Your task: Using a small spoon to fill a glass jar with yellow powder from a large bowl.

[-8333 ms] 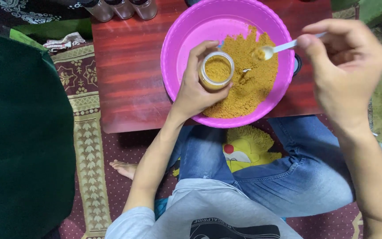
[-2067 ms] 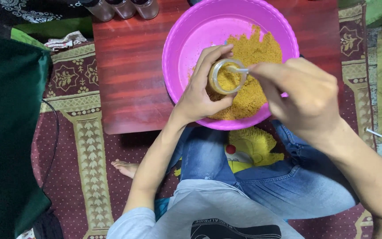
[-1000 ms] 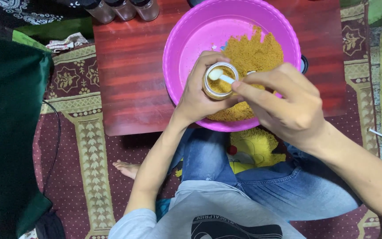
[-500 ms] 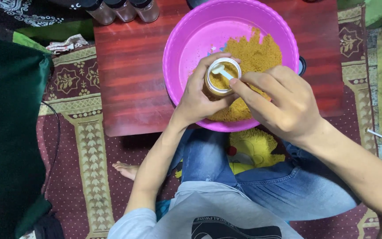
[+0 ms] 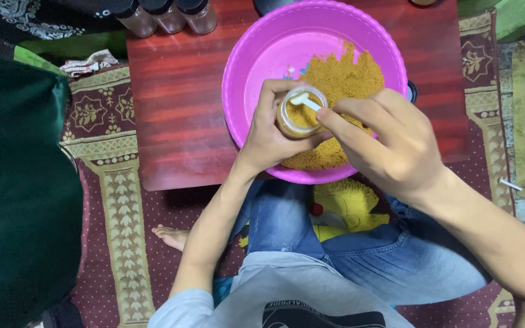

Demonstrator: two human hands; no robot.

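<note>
Lower now, right hand (image 5: 396, 143) pinches spoon (image 5: 306, 101) into jar (image 5: 299, 112); left hand (image 5: 271, 130) grips jar

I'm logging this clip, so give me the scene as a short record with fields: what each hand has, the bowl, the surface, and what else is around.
left hand: left hand grips a small clear jar, partly full of orange-yellow powder, over the bowl
right hand: right hand pinches a white spoon, its tip in the jar mouth
bowl: pink plastic bowl holding a heap of orange-yellow powder
surface: low red wooden table
around: three dark-lidded jars at the table's far edge; patterned rug underneath
</note>
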